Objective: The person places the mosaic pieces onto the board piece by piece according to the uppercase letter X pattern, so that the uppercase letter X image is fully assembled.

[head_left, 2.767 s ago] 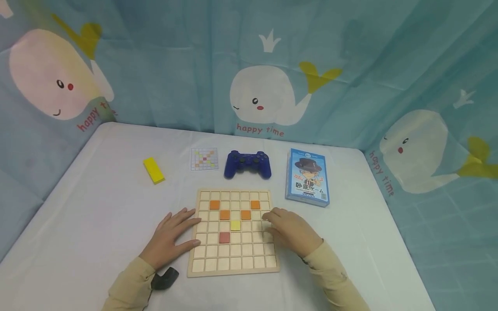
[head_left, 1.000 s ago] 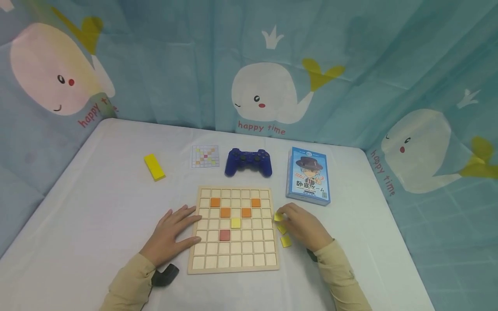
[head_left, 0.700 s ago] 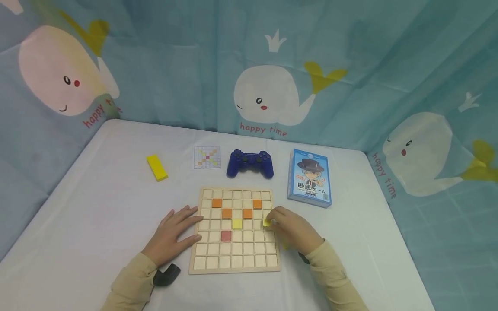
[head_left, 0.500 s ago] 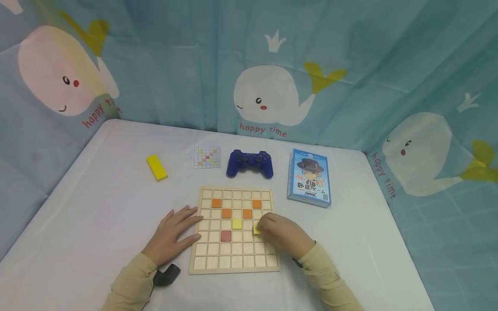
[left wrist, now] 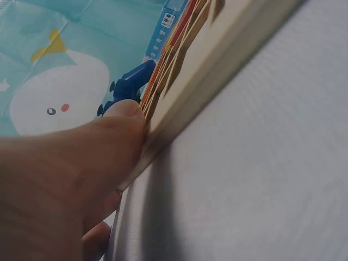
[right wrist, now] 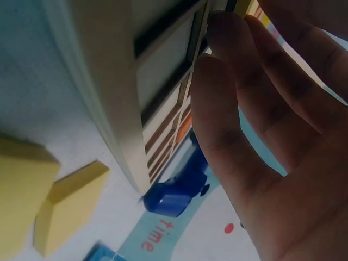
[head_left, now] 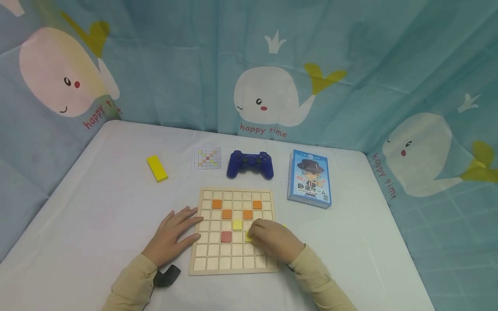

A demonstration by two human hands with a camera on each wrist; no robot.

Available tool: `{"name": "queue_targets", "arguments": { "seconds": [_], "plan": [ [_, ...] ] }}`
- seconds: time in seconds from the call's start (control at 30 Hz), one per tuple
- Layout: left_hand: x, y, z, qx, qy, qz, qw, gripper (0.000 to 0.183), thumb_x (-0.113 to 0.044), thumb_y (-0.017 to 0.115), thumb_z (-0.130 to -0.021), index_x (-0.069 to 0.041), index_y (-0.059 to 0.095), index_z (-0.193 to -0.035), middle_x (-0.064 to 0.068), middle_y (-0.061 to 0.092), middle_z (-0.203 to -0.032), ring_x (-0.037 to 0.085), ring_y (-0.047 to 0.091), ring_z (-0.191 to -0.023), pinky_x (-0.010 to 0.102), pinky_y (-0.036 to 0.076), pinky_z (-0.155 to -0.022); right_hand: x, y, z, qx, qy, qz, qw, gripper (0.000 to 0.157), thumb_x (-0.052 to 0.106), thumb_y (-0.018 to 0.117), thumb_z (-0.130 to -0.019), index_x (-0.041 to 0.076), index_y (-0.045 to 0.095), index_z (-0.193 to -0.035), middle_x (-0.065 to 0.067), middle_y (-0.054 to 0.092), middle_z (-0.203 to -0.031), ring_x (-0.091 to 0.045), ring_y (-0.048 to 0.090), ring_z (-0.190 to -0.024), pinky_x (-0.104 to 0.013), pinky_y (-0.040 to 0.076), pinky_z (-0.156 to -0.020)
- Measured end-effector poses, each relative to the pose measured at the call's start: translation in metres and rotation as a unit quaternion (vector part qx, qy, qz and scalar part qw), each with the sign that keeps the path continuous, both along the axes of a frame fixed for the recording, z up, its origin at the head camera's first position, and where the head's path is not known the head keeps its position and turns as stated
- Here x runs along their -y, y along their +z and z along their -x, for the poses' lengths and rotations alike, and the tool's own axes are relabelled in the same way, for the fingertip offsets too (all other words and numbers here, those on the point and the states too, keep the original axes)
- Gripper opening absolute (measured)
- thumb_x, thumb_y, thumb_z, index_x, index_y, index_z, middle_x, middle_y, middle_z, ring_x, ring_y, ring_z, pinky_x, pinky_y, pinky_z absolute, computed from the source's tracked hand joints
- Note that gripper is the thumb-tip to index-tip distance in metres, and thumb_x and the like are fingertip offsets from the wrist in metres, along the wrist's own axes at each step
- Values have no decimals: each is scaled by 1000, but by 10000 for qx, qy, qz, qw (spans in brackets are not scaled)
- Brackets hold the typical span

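Observation:
In the head view, a wooden grid board [head_left: 233, 272] lies on the table with several orange tiles, one yellow tile [head_left: 237, 224] and a red tile [head_left: 226, 236] in its squares. My right hand [head_left: 275, 240] pinches another yellow tile [head_left: 248, 236] low over a square right of the red one. The fingers cover part of it. My left hand [head_left: 170, 238] rests against the board's left edge, fingers extended. The right wrist view has loose yellow tiles [right wrist: 73, 209] on the table beside the board; the hand hides most of them in the head view.
Behind the board are a printed pattern card [head_left: 207, 158], a blue game controller [head_left: 250, 164] and a blue card-game box [head_left: 309, 178]. A yellow block or stack [head_left: 157, 168] lies at the back left. A whale-print curtain [head_left: 175, 77] hangs behind the table.
My right hand picked up a yellow tile from the right of the board and carried it left across the squares, near the red tile. My left hand has stayed at the board's edge.

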State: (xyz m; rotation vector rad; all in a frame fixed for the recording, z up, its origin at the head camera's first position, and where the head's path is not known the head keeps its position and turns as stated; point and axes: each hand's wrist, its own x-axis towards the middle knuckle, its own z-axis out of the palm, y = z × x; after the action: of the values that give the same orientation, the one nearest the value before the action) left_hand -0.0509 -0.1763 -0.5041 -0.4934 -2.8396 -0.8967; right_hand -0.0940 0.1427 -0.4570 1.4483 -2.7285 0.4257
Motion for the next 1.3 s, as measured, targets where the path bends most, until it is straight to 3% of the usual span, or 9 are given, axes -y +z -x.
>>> {"name": "queue_targets", "arguments": {
  "seconds": [0.27,1.3],
  "plan": [
    [0,-1,0,-17,4,18,10000,43,-36,68,-87,-22,61,-127,4,49,-144,33,39,-136,52,20,-114,4,1,-1,-213,-8,-94,9997,8,15,68,-89,16,66,-97,7,63,-98,-7,64,-90,-20,54,-81],
    [0,0,0,-28,-18,0,10000,43,-35,68,-87,-21,61,-127,4,50,-143,33,39,-135,54,21,-114,11,1,-3,5,-104,-294,9995,16,19,70,-88,16,65,-102,6,62,-101,-7,62,-89,-21,54,-79]
  ]
}}
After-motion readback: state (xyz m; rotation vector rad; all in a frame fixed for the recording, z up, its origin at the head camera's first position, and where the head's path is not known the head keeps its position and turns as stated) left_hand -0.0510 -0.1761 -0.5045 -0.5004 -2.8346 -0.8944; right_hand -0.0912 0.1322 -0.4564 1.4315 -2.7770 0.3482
